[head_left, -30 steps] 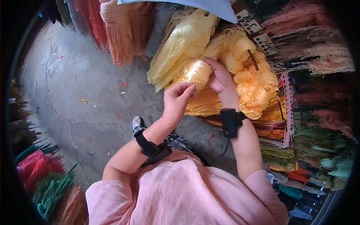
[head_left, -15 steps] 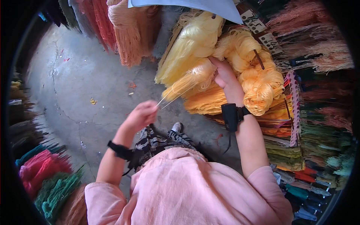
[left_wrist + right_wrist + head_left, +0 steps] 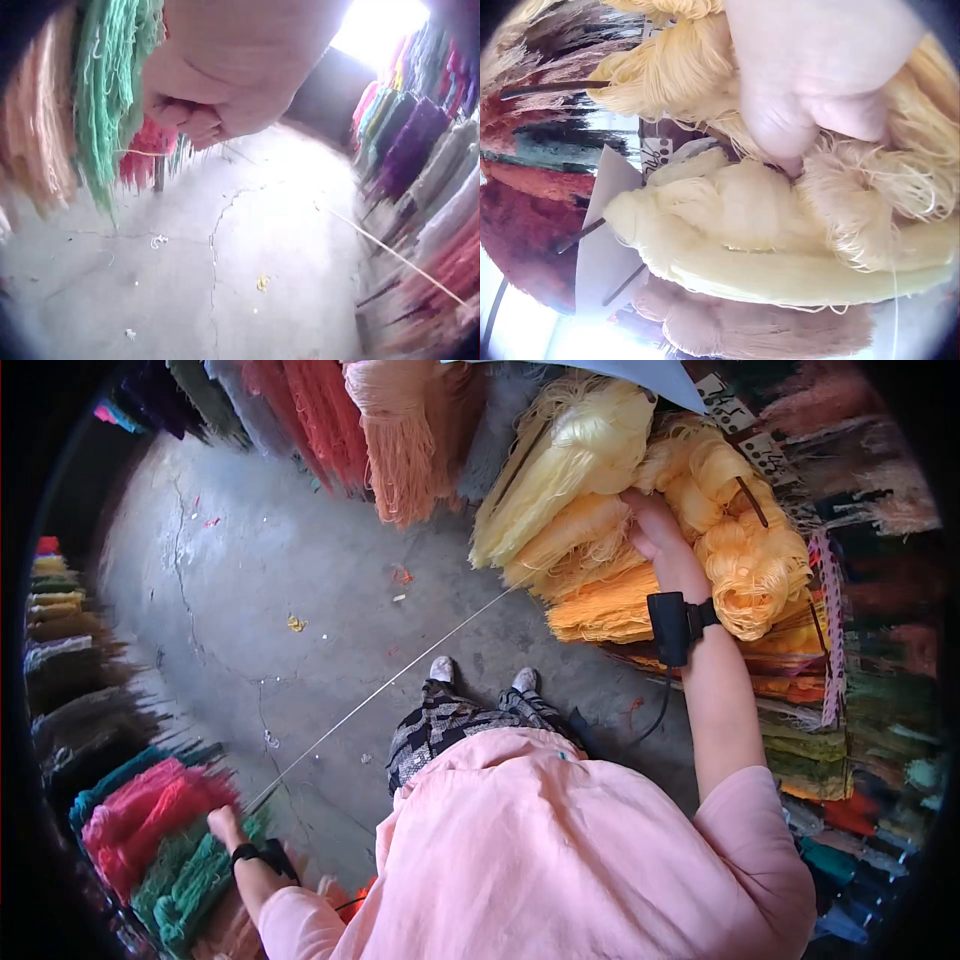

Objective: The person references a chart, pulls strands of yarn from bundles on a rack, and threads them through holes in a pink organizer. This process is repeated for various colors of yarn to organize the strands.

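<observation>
A single pale thread (image 3: 400, 672) stretches taut across the aisle, from a light orange-yellow skein of yarn (image 3: 575, 535) to my left hand (image 3: 226, 825). That hand is out at the far lower left with its fingers curled on the thread, beside hanging green yarn (image 3: 112, 82). My right hand (image 3: 655, 530) grips the skein near its top; in the right wrist view, loose loops (image 3: 847, 195) bunch at the thumb and the other fingertips are hidden in the yarn. A paler yellow skein (image 3: 727, 217) hangs right alongside.
Thick golden-yellow skeins (image 3: 745, 575) hang on a metal rod (image 3: 752, 502) beside my right wrist. Pink yarn (image 3: 150, 815) is near my left hand. Peach and red skeins (image 3: 395, 460) line the far side. Thread scraps (image 3: 296, 623) lie on the concrete floor (image 3: 330, 570).
My left hand has moved from the skein far out to the lower left, drawing the thread out long. My right hand stays at the skein while the view shifts.
</observation>
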Tool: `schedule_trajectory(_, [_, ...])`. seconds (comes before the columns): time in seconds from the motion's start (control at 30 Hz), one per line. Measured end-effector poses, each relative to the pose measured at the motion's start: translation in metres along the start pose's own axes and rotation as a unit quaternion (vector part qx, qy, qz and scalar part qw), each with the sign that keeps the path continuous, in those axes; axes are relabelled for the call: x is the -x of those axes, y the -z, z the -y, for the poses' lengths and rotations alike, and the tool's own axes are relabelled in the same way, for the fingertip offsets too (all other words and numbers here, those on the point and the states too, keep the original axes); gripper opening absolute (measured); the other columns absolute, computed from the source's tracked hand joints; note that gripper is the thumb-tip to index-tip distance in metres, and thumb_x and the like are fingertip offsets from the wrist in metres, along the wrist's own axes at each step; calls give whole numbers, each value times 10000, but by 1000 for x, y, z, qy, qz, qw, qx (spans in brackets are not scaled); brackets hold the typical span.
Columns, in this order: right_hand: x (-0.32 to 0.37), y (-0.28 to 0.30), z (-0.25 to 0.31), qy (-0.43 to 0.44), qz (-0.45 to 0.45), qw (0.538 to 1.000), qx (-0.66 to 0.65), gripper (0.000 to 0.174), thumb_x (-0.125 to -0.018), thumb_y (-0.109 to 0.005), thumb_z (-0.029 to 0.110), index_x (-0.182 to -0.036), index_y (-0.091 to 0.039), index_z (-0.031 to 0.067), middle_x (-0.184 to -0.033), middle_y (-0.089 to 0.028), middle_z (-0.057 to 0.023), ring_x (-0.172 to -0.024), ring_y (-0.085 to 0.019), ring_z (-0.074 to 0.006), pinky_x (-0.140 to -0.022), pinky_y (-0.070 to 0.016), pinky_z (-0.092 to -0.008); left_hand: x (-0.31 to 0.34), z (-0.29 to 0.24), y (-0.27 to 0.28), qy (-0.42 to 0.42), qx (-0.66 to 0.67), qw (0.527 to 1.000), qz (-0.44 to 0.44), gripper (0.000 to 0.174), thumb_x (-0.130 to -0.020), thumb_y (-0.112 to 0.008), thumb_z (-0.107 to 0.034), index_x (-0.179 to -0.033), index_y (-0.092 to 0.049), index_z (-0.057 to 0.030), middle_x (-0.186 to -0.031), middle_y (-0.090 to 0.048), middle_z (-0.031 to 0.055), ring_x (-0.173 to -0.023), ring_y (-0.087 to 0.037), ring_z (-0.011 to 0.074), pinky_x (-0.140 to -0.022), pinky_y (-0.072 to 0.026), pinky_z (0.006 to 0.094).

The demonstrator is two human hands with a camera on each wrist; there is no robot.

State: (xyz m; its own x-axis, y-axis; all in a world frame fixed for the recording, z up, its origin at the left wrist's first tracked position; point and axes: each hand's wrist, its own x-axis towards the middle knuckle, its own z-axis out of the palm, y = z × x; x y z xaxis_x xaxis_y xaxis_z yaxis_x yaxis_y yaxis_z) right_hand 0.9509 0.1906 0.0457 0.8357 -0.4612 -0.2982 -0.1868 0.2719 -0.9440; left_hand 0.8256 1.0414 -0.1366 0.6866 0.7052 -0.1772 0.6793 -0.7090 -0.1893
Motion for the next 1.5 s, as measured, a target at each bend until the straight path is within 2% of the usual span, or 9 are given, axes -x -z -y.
schedule_trajectory(0.2, [10, -3, 0, 8, -66, 988, 142, 336, -757, -583, 167, -1033, -477, 8, -942, -533, -36, -857, -501, -146, -681, -409, -304, -96, 132, 132, 298, 137, 938, -118, 420, -707, -465, -307, -907, -595, 38, -959, -572, 204, -886, -558, 324, -741, -441, 409])
schedule_trajectory(0.27, [0, 8, -19, 113, -100, 934, 324, 397, -723, -596, 179, -1045, -457, -7, -972, -523, -106, -894, -500, -215, -735, -402, -344, -96, 109, 170, 31, 198, 974, -108, 442, -750, -514, -389, -953, -592, -5, -939, -599, 143, -840, -572, 276, -743, -432, 339])
schedule_trajectory(0.37, [24, -13, -37, 358, -215, 623, 661, 610, -665, -609, 212, -1154, -332, -26, -1095, -433, -230, -1026, -417, -333, -892, -319, -390, -101, -18, 156, -291, 408, 865, 39, 162, -766, -573, -105, -872, -594, 15, -775, -599, 45, -717, -521, 90, -666, -405, 212])
schedule_trajectory(0.43, [76, -66, -16, 446, -156, 630, 617, 554, -662, -604, 165, -1130, -373, -20, -1065, -458, -216, -993, -449, -313, -875, -343, -383, 36, -167, 202, -389, 310, 859, 120, 90, -744, -584, -60, -786, -591, 19, -636, -529, -10, -569, -442, 63, -502, -367, 224])
schedule_trajectory(0.57, [133, -144, 7, 242, 276, 873, 322, 373, -702, -582, 86, -1049, -482, -7, -1017, -512, -143, -752, -569, -166, -658, -465, -262, 211, -317, 273, -643, 229, 680, 269, 114, -743, -565, -93, -753, -551, 21, -533, -435, 122, -481, -370, 99, -461, -359, 267])
schedule_trajectory(0.73, [146, -185, 23, 40, 474, 873, 104, 283, -754, -587, 65, -1016, -508, -8, -834, -569, -30, -682, -531, -57, -604, -445, -193, 260, -394, 317, -692, 351, 478, 411, 153, -758, -571, -110, -766, -577, 43, -562, -506, 26, -528, -404, 53, -470, -354, 241])
schedule_trajectory(0.93, [145, -127, 43, 109, 314, 935, 122, 158, -810, -529, 130, -820, -610, -4, -580, -555, -20, -495, -501, -51, -456, -399, -163, 272, -421, 392, -726, 228, 556, 334, 149, -759, -580, -119, -799, -614, 20, -615, -501, -45, -568, -420, 23, -503, -345, 195])
schedule_trajectory(1.27, [147, -39, 19, 56, 185, 955, 225, 163, -796, -527, 103, -850, -601, -32, -615, -574, -49, -480, -503, -54, -465, -413, -164, 343, -443, 425, -785, 226, 474, 329, 149, -797, -531, -154, -802, -585, -14, -552, -434, -46, -474, -337, 9, -414, -237, 173])
schedule_trajectory(1.5, [168, 13, 9, 66, 201, 944, 254, 161, -793, -530, 109, -843, -600, -28, -640, -574, -42, -494, -507, -48, -473, -418, -168, 411, -425, 445, -749, 294, 467, 366, 172, -819, -506, -161, -907, -564, -26, -677, -498, -7, -602, -481, 39, -502, -383, 160])
